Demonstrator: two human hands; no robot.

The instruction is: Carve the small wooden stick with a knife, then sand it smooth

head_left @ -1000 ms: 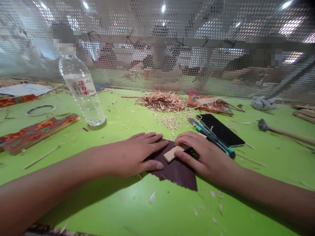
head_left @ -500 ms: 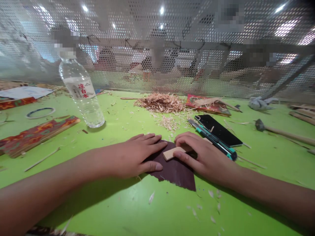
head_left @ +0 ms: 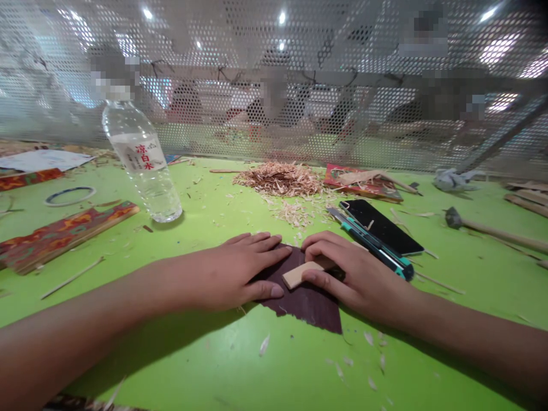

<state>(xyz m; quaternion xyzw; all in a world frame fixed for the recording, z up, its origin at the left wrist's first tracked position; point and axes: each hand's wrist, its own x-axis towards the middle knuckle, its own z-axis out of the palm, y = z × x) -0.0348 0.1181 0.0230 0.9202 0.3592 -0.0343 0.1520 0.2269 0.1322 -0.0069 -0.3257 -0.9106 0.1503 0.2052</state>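
Head view: flat pale wooden strip (head_left: 302, 274) lies on coarse maroon sandpaper (head_left: 306, 302).

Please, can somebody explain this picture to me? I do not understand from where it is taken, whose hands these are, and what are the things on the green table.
The camera sits on a person's head and looks down at that person's own two bare hands; no machine is involved. The left hand lies flat on a dark sheet of sandpaper. The right hand presses a small wooden piece onto that sheet. On the green table also lie a water bottle, a pile of wood shavings, a black phone, a teal utility knife and a hammer. Behind stands a perforated metal screen.
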